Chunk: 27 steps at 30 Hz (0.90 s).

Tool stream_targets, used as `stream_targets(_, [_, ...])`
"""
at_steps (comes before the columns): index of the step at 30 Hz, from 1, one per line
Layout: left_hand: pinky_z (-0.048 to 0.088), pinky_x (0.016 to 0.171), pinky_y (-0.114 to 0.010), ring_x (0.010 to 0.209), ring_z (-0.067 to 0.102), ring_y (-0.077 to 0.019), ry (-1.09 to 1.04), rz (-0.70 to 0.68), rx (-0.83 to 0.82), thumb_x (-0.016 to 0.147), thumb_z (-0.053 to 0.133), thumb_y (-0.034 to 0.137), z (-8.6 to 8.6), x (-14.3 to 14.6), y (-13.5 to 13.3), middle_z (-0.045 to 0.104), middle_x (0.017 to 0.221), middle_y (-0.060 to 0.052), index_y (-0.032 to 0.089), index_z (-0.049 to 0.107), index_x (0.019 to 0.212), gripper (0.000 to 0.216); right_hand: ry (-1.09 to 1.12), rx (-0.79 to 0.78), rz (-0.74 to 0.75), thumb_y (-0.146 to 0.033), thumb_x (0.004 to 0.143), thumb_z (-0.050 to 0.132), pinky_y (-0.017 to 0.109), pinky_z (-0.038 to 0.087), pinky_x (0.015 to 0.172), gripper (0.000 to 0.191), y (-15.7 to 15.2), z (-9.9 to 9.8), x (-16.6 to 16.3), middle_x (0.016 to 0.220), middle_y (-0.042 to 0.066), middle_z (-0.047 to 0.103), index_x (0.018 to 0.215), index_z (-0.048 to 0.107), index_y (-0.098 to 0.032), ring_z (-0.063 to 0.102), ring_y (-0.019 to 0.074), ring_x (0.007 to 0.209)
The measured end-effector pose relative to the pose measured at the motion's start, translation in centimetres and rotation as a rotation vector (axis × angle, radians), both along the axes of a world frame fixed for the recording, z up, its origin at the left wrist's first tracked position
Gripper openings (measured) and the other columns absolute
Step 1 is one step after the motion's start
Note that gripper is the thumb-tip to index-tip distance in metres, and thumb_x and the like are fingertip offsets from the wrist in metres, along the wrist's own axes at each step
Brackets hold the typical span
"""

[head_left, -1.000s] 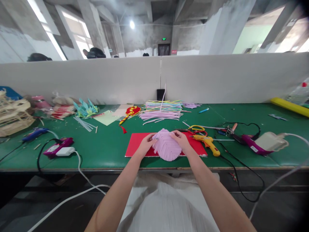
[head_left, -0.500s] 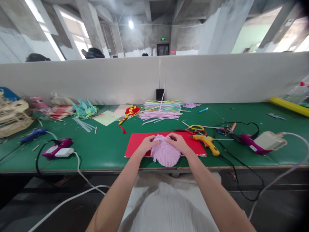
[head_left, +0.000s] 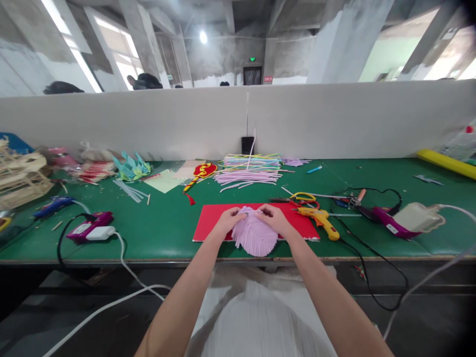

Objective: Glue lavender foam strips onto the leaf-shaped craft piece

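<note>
A lilac fan-shaped piece of layered paper strips (head_left: 256,235) lies over the front edge of a red board (head_left: 210,220). My left hand (head_left: 227,221) pinches its upper left edge, fingers closed. On the upper right edge, my right hand (head_left: 274,218) grips the same piece with thumb and fingers together. Just right of the board rests a yellow hot glue gun (head_left: 319,220) with a glue stick out of its back. Scissors (head_left: 303,199) with yellow and red handles lie behind it. Farther back is a pile of pastel paper strips (head_left: 249,171).
A red and yellow fan-shaped ornament (head_left: 204,171) and teal folded paper (head_left: 132,166) lie at the back left. Purple power strips (head_left: 91,228) with trailing cables stand on both sides. A blue glue gun (head_left: 54,207) lies left. A grey partition (head_left: 148,124) closes off the back.
The view has shifted slightly, and a yellow and dark object now shows at the far left edge. Both hands keep their hold on the lilac piece, almost unmoved.
</note>
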<state>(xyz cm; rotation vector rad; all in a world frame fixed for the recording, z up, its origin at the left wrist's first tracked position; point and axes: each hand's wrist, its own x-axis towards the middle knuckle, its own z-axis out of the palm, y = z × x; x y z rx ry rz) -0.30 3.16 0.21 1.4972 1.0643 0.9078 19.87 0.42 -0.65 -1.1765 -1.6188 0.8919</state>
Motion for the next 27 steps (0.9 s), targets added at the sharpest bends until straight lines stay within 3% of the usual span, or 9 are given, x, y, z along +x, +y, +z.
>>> stream_targets(13, [0.039,0.066,-0.025,0.07,0.051,-0.0147,0.033,0.034,0.062,0.064,0.064,0.039,-0.14,0.1,-0.28,0.056,0.066,0.003,0.016,0.058,0.067,0.024,0.004,-0.021,0.015,-0.05,0.072,0.064,0.029,0.044,0.068,0.033,-0.22,0.45,-0.14,0.079,0.002,0.065,0.082,0.061,-0.018,0.056,0.0155,0.072])
stream_targets(27, [0.039,0.07,-0.026,0.073,0.052,-0.015,0.061,-0.075,0.119,0.069,0.063,0.039,-0.3,-0.32,-0.43,0.058,0.072,0.002,0.016,0.061,0.075,0.024,-0.021,-0.031,0.075,-0.048,0.075,0.06,0.03,0.045,0.075,0.03,-0.38,0.69,-0.2,0.08,0.002,0.069,0.078,0.068,-0.019,0.06,0.0185,0.079])
